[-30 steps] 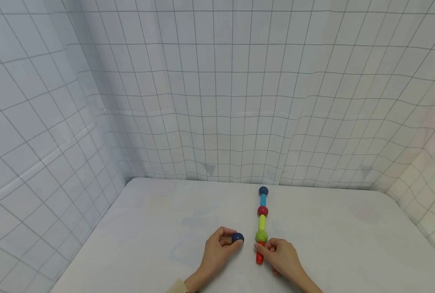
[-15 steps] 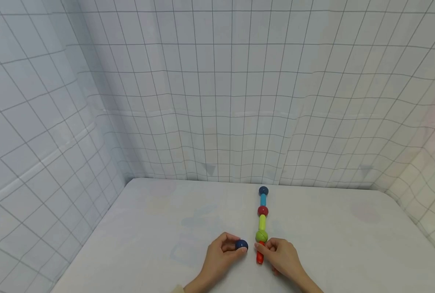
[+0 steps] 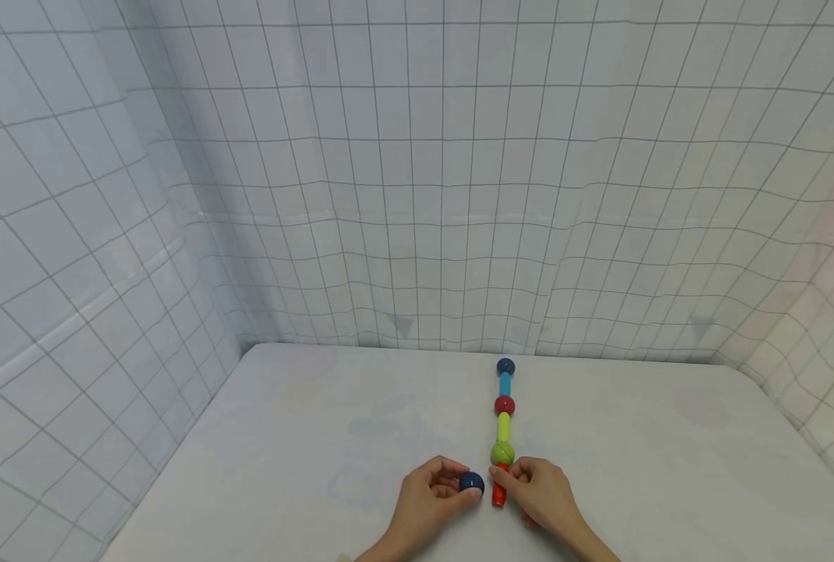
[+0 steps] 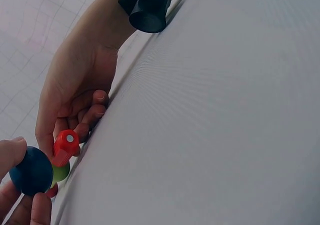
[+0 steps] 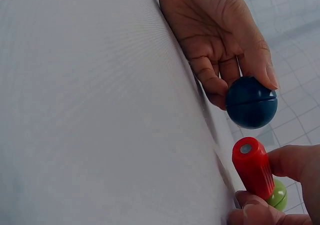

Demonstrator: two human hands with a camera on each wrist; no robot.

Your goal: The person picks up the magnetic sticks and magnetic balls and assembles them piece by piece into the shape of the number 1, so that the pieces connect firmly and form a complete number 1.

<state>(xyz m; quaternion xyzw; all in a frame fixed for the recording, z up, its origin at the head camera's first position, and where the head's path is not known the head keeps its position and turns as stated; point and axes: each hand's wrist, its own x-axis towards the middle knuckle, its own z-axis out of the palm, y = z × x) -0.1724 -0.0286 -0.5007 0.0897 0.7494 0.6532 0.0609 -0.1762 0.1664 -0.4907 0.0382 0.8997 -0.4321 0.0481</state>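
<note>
A chain of balls and rods lies on the white table, running from a dark blue ball [image 3: 505, 367] at the back through a light blue rod [image 3: 505, 384], a red ball [image 3: 504, 405], a yellow-green rod [image 3: 504, 427] and a green ball [image 3: 502, 453] to a red rod [image 3: 498, 495]. My right hand [image 3: 544, 493] pinches this red rod between thumb and fingers. Its free end shows a round silver spot [image 5: 245, 148] in the right wrist view. Just left of it, my left hand [image 3: 427, 499] holds another dark blue ball [image 5: 251, 102] by thumb and fingertips, apart from the rod's end.
The white table [image 3: 283, 468] reaches to a hanging white sheet with a grid of dark lines [image 3: 417, 195] behind it. Similar gridded sheets [image 3: 58, 257] stand at the left and right sides. A dark band [image 4: 145, 5] sits on the right wrist.
My left hand has brought the dark blue ball to the right and nearer the front, close beside the red rod's free end. The right hand and the chain stay nearly in place.
</note>
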